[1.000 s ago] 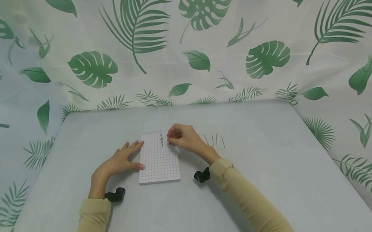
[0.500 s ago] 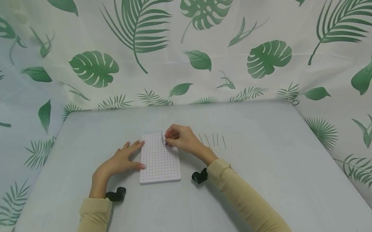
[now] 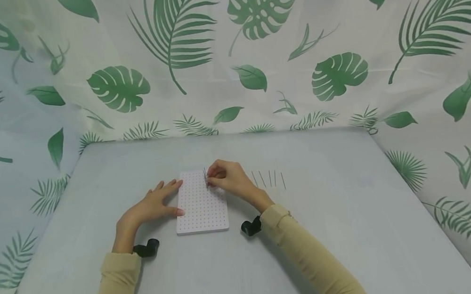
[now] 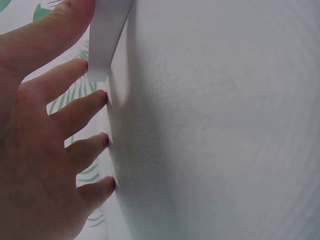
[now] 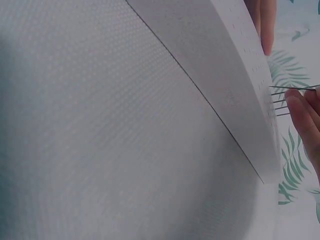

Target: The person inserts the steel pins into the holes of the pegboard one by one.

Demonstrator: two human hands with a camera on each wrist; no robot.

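A white board (image 3: pixel 201 212) covered in rows of small holes lies on the table. My left hand (image 3: pixel 151 204) rests at its left side with fingers spread and straight, the thumb and index fingertip at the board's edge. In the left wrist view the other fingertips reach down to the table beside the board (image 4: pixel 106 35). My right hand (image 3: pixel 233 179) is over the board's upper right part, pinching a thin dark rod (image 5: pixel 279 87) between thumb and fingers. Its tip is right at the holed face. Several similar rods (image 5: pixel 283 114) stand upright in the board close beside it.
Several loose thin rods (image 3: pixel 270 178) lie in a row on the table to the right of the board. Black wrist cameras (image 3: pixel 147 248) are strapped under both wrists. A leaf-patterned curtain (image 3: pixel 213 92) borders the pale table at the back and sides.
My right hand has shifted slightly left and closer to the standing rods, with its pinched rod. Another loose rod on the right has come into view. My left hand stays in place.
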